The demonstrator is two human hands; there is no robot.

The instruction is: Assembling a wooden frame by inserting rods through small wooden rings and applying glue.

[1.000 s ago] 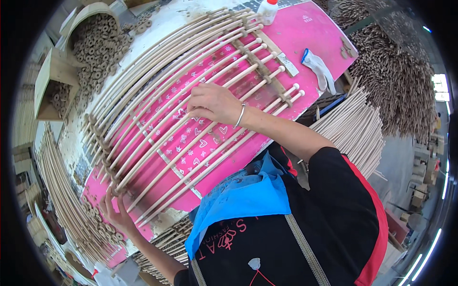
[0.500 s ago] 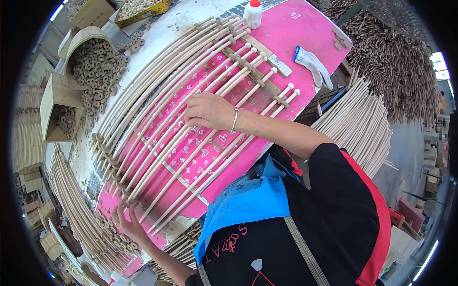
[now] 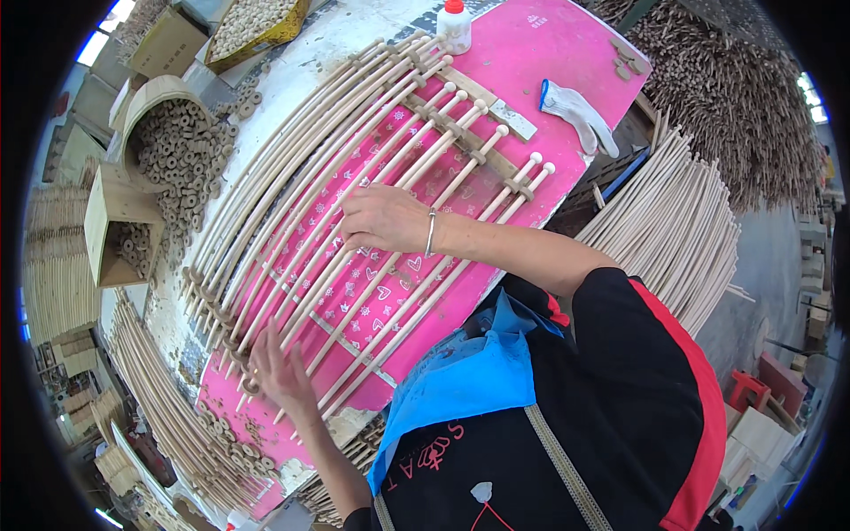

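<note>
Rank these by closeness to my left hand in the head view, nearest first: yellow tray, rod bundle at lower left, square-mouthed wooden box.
From the left hand:
1. Rod bundle, just to its left.
2. Square-mouthed wooden box, farther off, up and to the left.
3. Yellow tray, farthest, near the picture's top edge.

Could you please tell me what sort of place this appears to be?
It looks like a woodworking workshop: ball-ended rods lie in rows over a pink table covering, a heap of ring-shaped pieces sits nearby, and pale sticks are piled alongside.
</note>
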